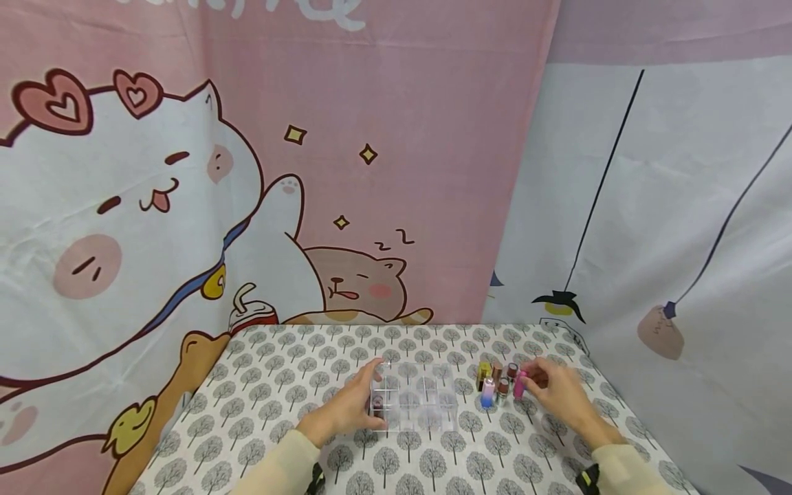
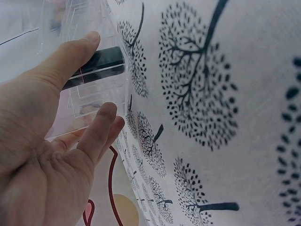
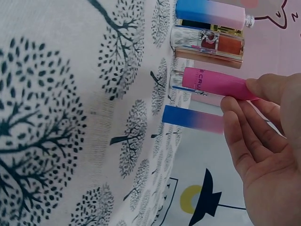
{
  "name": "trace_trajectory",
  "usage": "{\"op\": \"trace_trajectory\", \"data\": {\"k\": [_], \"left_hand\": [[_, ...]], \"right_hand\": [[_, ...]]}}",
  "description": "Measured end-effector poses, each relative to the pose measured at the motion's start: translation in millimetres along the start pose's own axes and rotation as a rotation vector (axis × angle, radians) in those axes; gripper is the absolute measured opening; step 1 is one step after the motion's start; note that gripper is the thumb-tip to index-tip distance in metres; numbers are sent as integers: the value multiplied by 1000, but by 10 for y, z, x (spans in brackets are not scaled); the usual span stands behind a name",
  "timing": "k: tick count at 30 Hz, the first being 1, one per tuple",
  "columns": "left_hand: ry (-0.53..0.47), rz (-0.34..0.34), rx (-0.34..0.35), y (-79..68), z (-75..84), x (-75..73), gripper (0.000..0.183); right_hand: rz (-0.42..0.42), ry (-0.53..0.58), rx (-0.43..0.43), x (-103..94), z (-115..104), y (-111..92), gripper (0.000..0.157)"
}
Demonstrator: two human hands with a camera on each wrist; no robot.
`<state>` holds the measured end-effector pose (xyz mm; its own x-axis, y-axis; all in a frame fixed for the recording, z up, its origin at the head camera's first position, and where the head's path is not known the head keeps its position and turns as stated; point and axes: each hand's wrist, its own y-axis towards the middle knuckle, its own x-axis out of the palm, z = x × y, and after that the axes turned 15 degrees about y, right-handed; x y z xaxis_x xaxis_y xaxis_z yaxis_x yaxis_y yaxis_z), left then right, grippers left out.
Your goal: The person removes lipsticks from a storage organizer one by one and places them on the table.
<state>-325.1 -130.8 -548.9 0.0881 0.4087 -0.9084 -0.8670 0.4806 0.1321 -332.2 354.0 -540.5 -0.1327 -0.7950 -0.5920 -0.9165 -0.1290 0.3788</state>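
A clear divided organizer (image 1: 416, 400) lies on the table, and my left hand (image 1: 348, 407) holds its left side between the thumb and the spread fingers. In the left wrist view a dark lipstick tube (image 2: 103, 65) stands in a compartment near the thumb. Off to the right, my right hand (image 1: 559, 393) pinches a bright pink lip tube (image 3: 214, 82) by its upper end. A blue-to-pink tube (image 3: 193, 118) stands just beside those fingers. Left of the pink tube is a group with another blue-to-pink tube (image 1: 487, 393) and a clear-based lip gloss (image 1: 502, 392).
Within the same group stand a yellow-and-black tube (image 1: 483, 375) and a brown tube (image 1: 497, 372). A tree-print cloth (image 1: 284, 371) covers the table. Behind it hangs a pink cartoon curtain (image 1: 433, 172), with a pale one at the right.
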Motion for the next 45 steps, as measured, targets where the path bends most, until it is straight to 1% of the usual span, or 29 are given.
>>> {"op": "trace_trajectory", "data": {"k": [6,15,27,32,35,38,42,45], "left_hand": [[13,-1,-7,-12,11,0,138],[-24,3,-9,-41,9,28,139],[14,12,-4,-33,12,4,136],[20,14,8,-25,9,6,135],[11,11,8,-22,9,3,135],[11,8,2,-23,11,-1,135],[12,10,3,-15,11,0,136],[-2,5,3,-11,11,-1,135]], "right_hand": [[-28,11,53,32,27,-26,21],[-20,-32,35,104,79,-48,19],[-24,-28,25,84,34,-28,29],[-1,-34,-10,80,-6,-30,33],[21,-61,-41,83,-34,-29,33],[51,-92,-94,94,-64,-23,33],[105,-134,-186,113,-111,0,33],[140,-149,-232,126,-167,15,32]]}}
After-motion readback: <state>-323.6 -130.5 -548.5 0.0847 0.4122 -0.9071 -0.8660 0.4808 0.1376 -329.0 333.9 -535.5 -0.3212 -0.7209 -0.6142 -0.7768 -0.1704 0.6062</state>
